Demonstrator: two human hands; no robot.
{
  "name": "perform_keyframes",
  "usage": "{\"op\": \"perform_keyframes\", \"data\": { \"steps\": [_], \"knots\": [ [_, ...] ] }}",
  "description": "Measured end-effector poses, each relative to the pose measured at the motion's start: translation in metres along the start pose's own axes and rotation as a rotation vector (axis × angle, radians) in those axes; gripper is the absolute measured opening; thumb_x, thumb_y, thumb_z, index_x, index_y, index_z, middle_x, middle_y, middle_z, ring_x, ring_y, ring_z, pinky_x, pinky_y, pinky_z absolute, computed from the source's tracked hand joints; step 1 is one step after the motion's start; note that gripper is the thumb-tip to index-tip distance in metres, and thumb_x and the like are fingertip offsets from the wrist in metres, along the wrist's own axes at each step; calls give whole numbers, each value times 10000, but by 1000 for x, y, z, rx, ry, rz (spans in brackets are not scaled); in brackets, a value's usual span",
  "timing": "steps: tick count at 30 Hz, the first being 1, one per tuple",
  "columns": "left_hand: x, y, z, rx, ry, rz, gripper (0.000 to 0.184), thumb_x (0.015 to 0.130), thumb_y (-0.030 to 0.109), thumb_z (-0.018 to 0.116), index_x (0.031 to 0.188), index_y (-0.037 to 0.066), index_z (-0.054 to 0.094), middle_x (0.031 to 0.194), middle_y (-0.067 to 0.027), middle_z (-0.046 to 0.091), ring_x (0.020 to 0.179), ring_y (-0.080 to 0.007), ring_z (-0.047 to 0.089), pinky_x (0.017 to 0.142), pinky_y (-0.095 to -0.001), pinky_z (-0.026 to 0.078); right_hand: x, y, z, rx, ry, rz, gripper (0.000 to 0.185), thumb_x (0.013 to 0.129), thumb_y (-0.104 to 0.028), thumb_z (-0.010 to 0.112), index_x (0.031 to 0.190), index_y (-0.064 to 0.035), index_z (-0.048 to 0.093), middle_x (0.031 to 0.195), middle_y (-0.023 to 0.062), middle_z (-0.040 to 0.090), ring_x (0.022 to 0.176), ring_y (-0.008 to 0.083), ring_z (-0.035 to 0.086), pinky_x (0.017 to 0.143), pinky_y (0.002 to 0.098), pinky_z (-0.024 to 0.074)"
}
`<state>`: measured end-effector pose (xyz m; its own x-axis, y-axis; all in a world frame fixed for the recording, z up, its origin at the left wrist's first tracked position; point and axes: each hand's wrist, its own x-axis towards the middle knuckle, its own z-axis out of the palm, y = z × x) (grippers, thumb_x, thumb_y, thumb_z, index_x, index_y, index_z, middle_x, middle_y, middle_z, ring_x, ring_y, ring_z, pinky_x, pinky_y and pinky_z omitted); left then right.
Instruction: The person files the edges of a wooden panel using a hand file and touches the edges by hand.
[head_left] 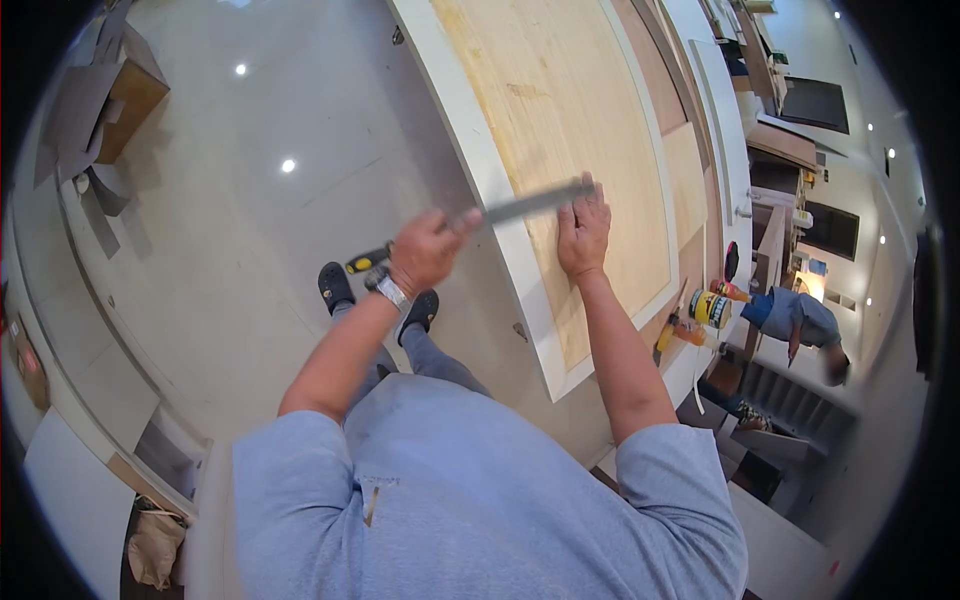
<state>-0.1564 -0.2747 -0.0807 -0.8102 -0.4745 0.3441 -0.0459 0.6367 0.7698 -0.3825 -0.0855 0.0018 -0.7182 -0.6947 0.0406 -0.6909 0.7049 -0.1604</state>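
Item: metal tool, one; long, flat, grey, file-like, somewhat blurred. Position: aslant over the near long edge of a door-like panel, its far end at the right hand.

Left hand: grip closed firmly round the near part of the tool; a black-and-yellow handle protrudes behind the fist. Watch on the wrist.

Right hand: fingers extended over the panel, fingertips at the tool's far end; whether this grip pinches the metal or only meets it, cannot tell.

Panel: one, pale wood face, white border, lying flat beneath the tool and right hand.

Beside the panel, to the right: tin, yellow and black; bottle of orange liquid, next to the tin.

Further right: another person, in a grey-blue top.

Floor: pale, glossy, reflecting lamps. On it: dark clogs, one pair, worn; cardboard box, upper left.
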Motion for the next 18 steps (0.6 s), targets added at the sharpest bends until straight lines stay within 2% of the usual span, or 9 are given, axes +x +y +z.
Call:
{"op": "perform_keyframes", "data": {
  "steps": [2,5,8,12,14,16,18],
  "knots": [
    [-14,17,1,-76,-33,53,451,901,158,694,1331,294,669,769,-87,504,667,-276,533,581,-394,461,0,-1,1,-13,8,1,524,1038,-360,471,1505,-122,472,1616,103,362,1507,350,276,1214,542,174],
    [-32,-19,-19,65,-34,4,474,901,145,690,1344,309,656,757,-83,505,656,-277,526,559,-397,443,0,-4,-2,19,14,12,502,1044,-339,451,1499,-130,483,1615,104,365,1508,348,275,1216,539,167],
    [-16,-50,-39,5,102,-84,563,908,153,683,1408,389,578,705,-41,471,600,-246,499,520,-395,419,-1,-8,-4,53,9,35,489,1048,-324,436,1497,-137,487,1614,106,365,1511,344,272,1220,535,157],
    [-10,-7,2,92,51,61,541,896,141,681,1376,379,606,728,-44,493,613,-251,512,530,-396,426,1,-2,-5,118,-18,42,482,1052,-304,417,1494,-124,491,1610,108,373,1520,329,258,1230,515,144],
    [-21,29,13,-49,-72,172,557,863,139,714,1364,367,627,740,-66,509,651,-267,528,560,-401,425,1,8,-5,259,-21,37,473,1054,-288,413,1483,-110,502,1607,105,380,1523,321,256,1236,499,138],
    [-45,38,8,-78,-94,151,541,875,139,697,1360,366,624,735,-54,500,647,-259,527,571,-408,438,0,20,-11,346,-50,2,465,1056,-274,414,1474,-96,511,1604,104,387,1523,314,259,1241,485,133],
    [-59,15,-4,-21,-108,100,528,884,143,690,1363,356,622,733,-52,498,653,-259,531,590,-416,448,1,31,-12,390,-73,-48,456,1057,-262,420,1465,-83,518,1600,105,393,1521,308,266,1245,472,128]
  ]
}}
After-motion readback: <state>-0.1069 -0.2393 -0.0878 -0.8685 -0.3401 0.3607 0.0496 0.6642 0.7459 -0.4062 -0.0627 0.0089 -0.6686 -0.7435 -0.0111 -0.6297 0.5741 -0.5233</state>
